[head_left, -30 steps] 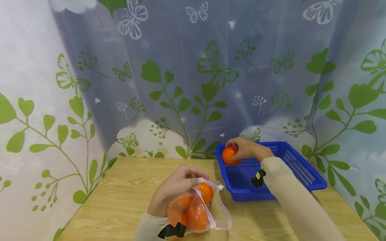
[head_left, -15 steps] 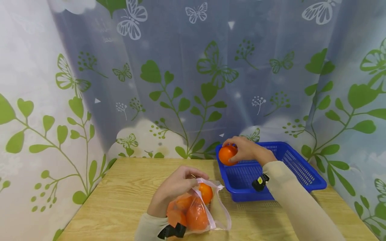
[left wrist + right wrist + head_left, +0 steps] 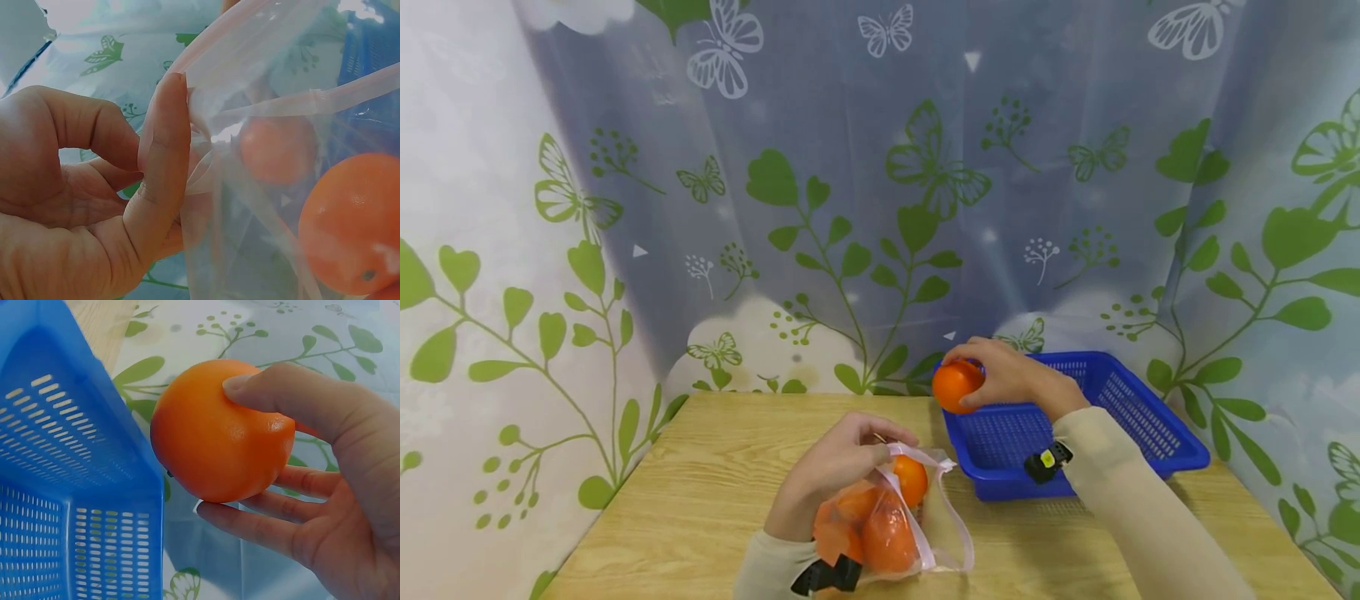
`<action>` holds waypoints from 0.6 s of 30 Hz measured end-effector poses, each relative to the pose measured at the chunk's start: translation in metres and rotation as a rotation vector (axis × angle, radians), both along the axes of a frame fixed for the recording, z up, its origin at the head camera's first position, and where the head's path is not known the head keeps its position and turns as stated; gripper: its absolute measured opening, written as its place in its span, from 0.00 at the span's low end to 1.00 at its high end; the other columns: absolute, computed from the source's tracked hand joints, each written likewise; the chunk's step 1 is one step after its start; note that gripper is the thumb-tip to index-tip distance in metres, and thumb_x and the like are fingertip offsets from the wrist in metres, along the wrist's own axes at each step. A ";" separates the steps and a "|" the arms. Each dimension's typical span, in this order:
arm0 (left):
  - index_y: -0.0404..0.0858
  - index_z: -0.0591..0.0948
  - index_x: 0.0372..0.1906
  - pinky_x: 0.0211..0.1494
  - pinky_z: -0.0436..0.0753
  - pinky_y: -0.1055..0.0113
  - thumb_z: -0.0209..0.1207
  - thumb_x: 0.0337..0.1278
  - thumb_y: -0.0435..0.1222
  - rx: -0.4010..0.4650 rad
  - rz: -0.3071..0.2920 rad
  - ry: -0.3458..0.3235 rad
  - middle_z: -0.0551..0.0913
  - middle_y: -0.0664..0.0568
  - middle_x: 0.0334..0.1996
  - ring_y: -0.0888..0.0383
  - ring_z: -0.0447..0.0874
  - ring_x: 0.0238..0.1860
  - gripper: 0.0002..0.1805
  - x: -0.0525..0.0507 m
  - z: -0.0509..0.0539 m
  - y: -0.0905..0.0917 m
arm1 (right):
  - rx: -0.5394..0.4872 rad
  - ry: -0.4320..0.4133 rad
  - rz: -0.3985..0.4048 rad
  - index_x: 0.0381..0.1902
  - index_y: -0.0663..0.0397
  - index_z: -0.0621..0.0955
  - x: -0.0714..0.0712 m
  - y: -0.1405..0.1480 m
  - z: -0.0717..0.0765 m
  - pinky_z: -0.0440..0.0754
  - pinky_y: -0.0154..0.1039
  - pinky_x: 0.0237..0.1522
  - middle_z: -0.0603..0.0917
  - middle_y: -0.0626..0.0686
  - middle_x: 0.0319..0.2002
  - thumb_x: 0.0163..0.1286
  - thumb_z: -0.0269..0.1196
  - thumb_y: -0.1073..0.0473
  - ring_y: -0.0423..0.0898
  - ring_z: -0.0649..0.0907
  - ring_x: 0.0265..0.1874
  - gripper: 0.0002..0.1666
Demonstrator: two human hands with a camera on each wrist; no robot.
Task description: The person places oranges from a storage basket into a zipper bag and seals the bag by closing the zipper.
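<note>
My right hand (image 3: 1011,375) grips an orange (image 3: 957,387) between thumb and fingers, above the left rim of the blue basket (image 3: 1007,492). In the right wrist view the held orange (image 3: 219,434) is beside the basket's wall (image 3: 106,456). My left hand (image 3: 842,458) pinches the edge of a clear mesh-like bag (image 3: 951,521) with pale pink trim. Several oranges (image 3: 891,533) lie inside the bag, one near its mouth. The left wrist view shows thumb and finger of the left hand (image 3: 125,169) meeting on the bag's rim, oranges (image 3: 353,222) to the right.
The wooden table (image 3: 737,467) lies beneath the bag and basket. A patterned curtain (image 3: 865,208) with leaves and butterflies stands behind the table and along both sides. The basket's raised slotted walls stand to the right of the bag.
My right hand has moved left with the orange, from over the basket's inside to over its left rim. The left hand and the bag have stayed in place.
</note>
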State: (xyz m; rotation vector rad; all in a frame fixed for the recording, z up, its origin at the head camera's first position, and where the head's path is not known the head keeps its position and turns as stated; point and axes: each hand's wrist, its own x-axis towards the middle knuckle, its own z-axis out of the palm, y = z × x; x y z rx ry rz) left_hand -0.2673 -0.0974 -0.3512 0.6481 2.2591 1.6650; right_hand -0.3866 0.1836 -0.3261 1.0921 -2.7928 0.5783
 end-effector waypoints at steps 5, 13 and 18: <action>0.28 0.85 0.56 0.34 0.90 0.68 0.50 0.63 0.24 -0.004 0.005 -0.004 0.86 0.38 0.53 0.60 0.83 0.28 0.20 0.001 0.000 0.000 | -0.017 -0.006 0.019 0.60 0.46 0.83 0.008 -0.006 0.002 0.85 0.58 0.52 0.81 0.56 0.53 0.57 0.75 0.53 0.54 0.79 0.48 0.31; 0.28 0.85 0.56 0.34 0.89 0.68 0.50 0.62 0.24 -0.006 0.001 0.008 0.87 0.37 0.53 0.61 0.83 0.28 0.21 -0.001 0.000 0.002 | -0.056 0.001 0.035 0.60 0.45 0.83 0.022 -0.010 0.005 0.86 0.57 0.53 0.81 0.54 0.52 0.56 0.76 0.53 0.53 0.80 0.49 0.31; 0.28 0.85 0.56 0.34 0.90 0.68 0.50 0.60 0.24 -0.015 0.005 0.016 0.86 0.37 0.54 0.60 0.83 0.29 0.22 0.000 0.000 0.001 | -0.065 -0.015 0.057 0.60 0.43 0.83 0.027 -0.013 0.003 0.86 0.58 0.54 0.81 0.53 0.53 0.57 0.76 0.53 0.53 0.79 0.50 0.31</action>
